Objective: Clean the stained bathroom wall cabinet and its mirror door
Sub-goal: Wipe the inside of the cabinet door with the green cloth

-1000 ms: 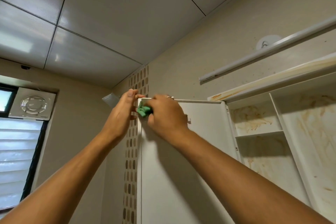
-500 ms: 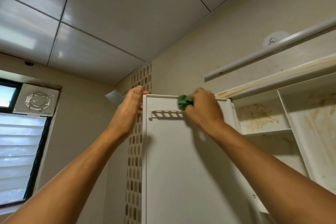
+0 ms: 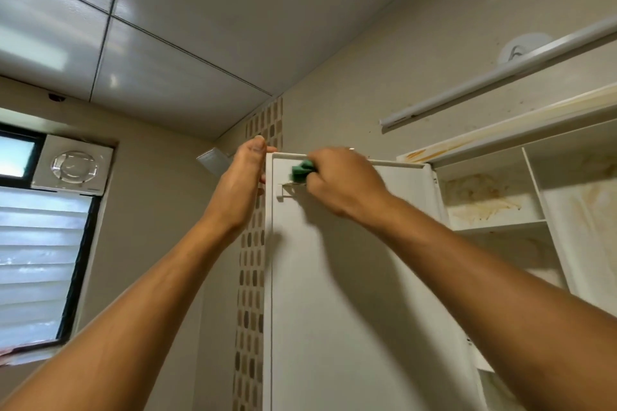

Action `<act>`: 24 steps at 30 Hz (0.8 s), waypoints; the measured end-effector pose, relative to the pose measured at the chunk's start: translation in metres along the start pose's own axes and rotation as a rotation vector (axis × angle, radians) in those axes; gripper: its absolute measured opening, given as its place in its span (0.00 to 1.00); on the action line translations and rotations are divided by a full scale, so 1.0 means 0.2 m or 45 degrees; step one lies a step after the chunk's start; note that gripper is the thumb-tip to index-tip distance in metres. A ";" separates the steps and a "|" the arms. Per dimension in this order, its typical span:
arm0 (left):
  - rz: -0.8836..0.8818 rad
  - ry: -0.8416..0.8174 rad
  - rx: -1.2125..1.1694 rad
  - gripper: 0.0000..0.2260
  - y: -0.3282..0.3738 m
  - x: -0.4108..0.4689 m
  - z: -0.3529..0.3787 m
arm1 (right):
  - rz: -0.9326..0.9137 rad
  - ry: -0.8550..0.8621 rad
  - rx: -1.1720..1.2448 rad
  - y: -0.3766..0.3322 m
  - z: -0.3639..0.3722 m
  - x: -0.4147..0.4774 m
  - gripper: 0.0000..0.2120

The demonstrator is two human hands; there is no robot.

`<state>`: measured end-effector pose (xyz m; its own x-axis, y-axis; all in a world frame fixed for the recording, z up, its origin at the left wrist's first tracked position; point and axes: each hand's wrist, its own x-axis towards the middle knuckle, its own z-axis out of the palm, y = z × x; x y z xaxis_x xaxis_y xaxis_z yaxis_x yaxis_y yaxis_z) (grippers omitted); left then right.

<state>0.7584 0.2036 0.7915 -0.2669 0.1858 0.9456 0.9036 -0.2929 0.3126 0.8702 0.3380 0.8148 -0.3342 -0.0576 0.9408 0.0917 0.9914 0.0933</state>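
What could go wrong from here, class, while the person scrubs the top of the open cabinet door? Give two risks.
1. The right hand holds a green sponge right at the small rack on the door; hard scrubbing might crack or loosen it.
2. The left hand grips the door's free edge; heavy pushing could swing it or strain its mounting.
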 end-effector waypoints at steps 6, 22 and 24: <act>-0.009 -0.008 0.013 0.21 -0.01 0.00 -0.01 | -0.251 0.284 -0.082 0.13 0.15 -0.22 0.20; -0.030 -0.078 0.065 0.19 0.02 -0.02 -0.01 | -0.190 0.477 -0.186 0.01 0.45 -0.37 0.27; -0.033 -0.103 0.057 0.25 0.02 -0.01 -0.02 | -0.141 0.549 -0.351 0.21 0.39 -0.38 0.24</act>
<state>0.7610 0.1978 0.7915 -0.2643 0.2683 0.9264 0.9113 -0.2451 0.3309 0.8261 0.3928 0.7226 0.0557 -0.2612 0.9637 0.3409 0.9121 0.2275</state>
